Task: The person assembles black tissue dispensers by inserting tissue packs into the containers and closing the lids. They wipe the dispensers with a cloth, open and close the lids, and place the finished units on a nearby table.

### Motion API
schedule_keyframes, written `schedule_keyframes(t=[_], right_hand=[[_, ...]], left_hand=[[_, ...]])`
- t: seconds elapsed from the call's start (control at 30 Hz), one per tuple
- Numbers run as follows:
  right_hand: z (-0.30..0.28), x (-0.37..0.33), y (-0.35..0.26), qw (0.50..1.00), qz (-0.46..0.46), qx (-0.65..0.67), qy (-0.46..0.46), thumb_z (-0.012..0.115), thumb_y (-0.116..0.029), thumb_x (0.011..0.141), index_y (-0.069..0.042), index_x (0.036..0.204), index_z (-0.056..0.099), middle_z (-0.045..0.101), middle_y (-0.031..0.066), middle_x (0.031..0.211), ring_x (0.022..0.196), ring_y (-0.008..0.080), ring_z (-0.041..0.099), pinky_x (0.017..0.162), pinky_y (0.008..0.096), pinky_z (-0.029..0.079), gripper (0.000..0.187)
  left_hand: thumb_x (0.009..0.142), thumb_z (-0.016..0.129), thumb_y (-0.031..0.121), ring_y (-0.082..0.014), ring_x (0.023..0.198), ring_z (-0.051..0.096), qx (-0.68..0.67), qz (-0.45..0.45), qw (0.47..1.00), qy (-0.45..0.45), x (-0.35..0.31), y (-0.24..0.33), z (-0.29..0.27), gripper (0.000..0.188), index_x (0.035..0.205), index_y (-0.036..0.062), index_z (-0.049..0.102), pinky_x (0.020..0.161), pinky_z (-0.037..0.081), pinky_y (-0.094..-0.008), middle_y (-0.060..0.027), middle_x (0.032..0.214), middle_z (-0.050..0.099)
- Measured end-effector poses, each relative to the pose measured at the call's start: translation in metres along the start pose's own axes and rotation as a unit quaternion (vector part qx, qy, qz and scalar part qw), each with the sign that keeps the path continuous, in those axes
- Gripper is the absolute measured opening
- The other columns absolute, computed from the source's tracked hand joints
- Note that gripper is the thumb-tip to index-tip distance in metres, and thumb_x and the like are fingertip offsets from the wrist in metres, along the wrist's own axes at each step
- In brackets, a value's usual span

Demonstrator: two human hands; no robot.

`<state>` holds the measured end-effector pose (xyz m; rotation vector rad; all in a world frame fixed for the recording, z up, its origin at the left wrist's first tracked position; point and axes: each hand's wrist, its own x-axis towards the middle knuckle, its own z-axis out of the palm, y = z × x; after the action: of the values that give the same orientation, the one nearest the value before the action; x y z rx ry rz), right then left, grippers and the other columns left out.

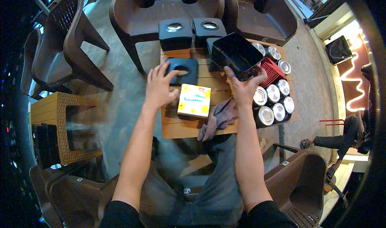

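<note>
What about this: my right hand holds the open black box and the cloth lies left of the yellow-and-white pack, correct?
No: the head view shows the cloth right of the pack; your right hand does hold the box.

arms (136, 155) reach forward, left fingers (161, 70) spread, right fingers (259, 76) curled

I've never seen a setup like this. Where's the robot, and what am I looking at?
There's no robot: these are a person's bare hands, seen from a wide fisheye camera on their head, looking down. That lens bends straight edges.

The right hand holds an open black box. The left hand is at a black lid with a hole; blur hides whether it grips.

On the wooden table are a yellow-and-white pack, a crumpled cloth, silver-topped containers and something red and ribbed.
</note>
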<state>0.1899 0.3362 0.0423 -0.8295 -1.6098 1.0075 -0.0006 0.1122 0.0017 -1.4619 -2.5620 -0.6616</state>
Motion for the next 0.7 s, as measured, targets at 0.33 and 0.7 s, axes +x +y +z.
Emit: schedule_keyframes(t=[0.33,0.7], right_hand=[[0.004,0.0,0.018,0.985,-0.004,-0.167,-0.028,0.093,-0.029,0.084,0.005,0.155,0.042,0.045,0.0263,0.147,0.129,0.0395,0.054,0.113,0.0471,0.048,0.093],[0.002,0.0,0.019,0.988,0.023,-0.147,-0.048,0.095,-0.033,0.083,0.009,0.156,0.037,0.055,0.0264,0.145,0.132,0.038,0.059,0.114,0.0454,0.047,0.101]], left_hand=[[0.068,0.097,0.061,-0.0464,0.139,0.055,-0.05,-0.115,0.992,0.027,-0.007,-0.013,-0.007,0.078,0.109,0.0048,0.061,0.113,0.05,-0.0573,-0.023,0.156,0.051],[0.069,0.096,0.052,-0.048,0.127,0.058,0.049,-0.183,0.975,0.117,-0.01,0.005,0.01,0.083,0.121,0.0039,0.052,0.108,0.05,-0.0589,-0.0255,0.145,0.05]])
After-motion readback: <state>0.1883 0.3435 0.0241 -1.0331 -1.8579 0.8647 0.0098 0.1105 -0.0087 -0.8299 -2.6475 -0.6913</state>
